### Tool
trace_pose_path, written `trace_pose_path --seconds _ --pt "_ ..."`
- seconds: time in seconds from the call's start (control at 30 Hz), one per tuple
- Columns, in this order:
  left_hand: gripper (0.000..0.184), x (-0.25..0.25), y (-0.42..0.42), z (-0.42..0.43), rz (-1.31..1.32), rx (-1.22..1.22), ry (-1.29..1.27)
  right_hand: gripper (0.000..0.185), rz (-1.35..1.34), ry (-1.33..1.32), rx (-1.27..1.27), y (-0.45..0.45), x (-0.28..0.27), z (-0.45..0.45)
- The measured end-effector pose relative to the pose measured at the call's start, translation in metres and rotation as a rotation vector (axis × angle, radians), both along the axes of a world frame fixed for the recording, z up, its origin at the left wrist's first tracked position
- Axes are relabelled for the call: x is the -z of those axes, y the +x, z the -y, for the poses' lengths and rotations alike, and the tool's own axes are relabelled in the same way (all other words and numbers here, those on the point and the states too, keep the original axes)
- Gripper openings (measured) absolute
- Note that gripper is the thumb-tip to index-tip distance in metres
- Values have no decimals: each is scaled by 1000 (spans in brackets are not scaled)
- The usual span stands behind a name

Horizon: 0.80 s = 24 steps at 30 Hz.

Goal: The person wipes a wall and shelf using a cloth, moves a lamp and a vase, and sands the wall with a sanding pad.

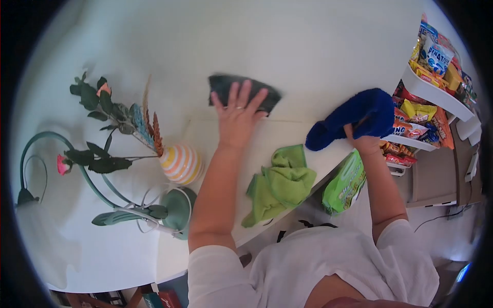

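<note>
My left hand [239, 110] lies with fingers spread on a dark green-black cloth [223, 84], pressing it flat against the white surface at the back edge of the shelf. A ring shows on one finger, and the cloth is slightly blurred. In my right hand [363, 142] is a fuzzy dark blue cloth [370, 110], bunched and hanging to the left; its folds partly hide my fingers. Between my arms a crumpled green cloth [282, 182] rests on the white shelf top [231, 205], touched by neither hand.
Left of my left arm stand a striped vase [181, 163] with artificial flowers [110, 110] and a green desk lamp [177, 210]. A snack rack [436, 92] rises at right. Below my right hand is a green plastic package [345, 185].
</note>
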<state>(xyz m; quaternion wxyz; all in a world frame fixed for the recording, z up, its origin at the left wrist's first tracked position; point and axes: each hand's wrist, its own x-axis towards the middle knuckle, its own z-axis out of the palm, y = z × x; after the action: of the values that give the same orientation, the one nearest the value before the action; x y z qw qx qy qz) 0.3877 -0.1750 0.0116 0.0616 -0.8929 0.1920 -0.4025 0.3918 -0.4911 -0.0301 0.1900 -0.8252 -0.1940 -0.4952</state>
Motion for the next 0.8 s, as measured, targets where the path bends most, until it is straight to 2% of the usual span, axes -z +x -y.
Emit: trace_pose_path --seconds 0.1,0.17,0.2,0.23,0.33,0.43,0.47,0.57,0.63,0.73,0.8 --pt "69 3 0 6 -6 -27 -39 57 -15 -5 42 -1 1 2" --pt "72 10 2 44 -26 53 -172 58 -36 -13 27 4 8 -1" --pt "75 3 1 70 -94 95 -53 59 -57 -20 7 6 13 1" --pt "77 9 5 90 -20 211 -18 60 -75 -34 -11 7 15 3" --pt "68 -2 -1 98 -73 343 -28 58 -37 -116 58 0 4 5" --pt "56 -28 -16 48 22 82 -54 56 -12 -229 43 -5 -8 23" --pt "48 -26 -11 18 83 56 -123 55 -27 -288 30 -6 -12 31" --pt "30 -31 -34 -22 47 -9 -797 50 -195 -520 -84 -6 -33 36" --pt "29 -31 -46 -14 -15 -22 -1065 47 -342 -600 -216 -10 -64 11" --pt "34 -20 -50 -11 -36 -26 -1398 32 -77 -674 -299 -2 -79 -31" --pt "38 -11 -49 -17 1 -2 -1559 28 -6 -686 -356 2 -87 -63"
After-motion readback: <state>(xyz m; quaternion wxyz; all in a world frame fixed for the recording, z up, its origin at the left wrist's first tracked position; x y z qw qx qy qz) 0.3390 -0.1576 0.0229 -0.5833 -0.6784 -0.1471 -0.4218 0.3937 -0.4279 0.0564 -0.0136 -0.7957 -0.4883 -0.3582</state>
